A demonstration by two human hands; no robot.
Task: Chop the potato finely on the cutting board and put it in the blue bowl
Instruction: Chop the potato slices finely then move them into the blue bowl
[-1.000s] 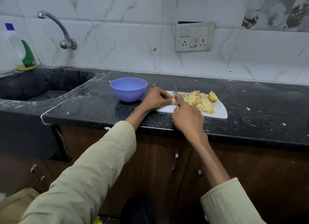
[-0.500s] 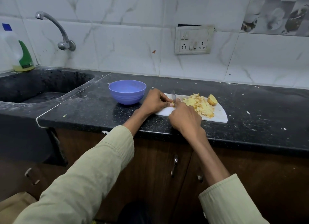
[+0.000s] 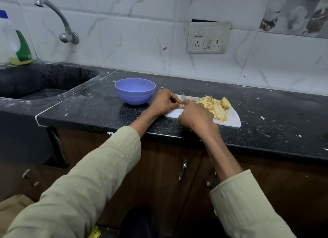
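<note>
1. Head view: right hand (image 3: 196, 117) grips the knife (image 3: 183, 96); left hand (image 3: 165, 101) pinches a small potato piece (image 3: 182, 106) on the cutting board (image 3: 232, 119).
2. Chopped potato (image 3: 213, 108) is heaped beside one uncut chunk (image 3: 225, 102).
3. Blue bowl (image 3: 134, 91) holds nothing yet; transfer remains.

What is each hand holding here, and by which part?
The right hand grips the knife by its handle, hidden in the fist. The left hand pinches a small potato piece at the fingertips.
</note>
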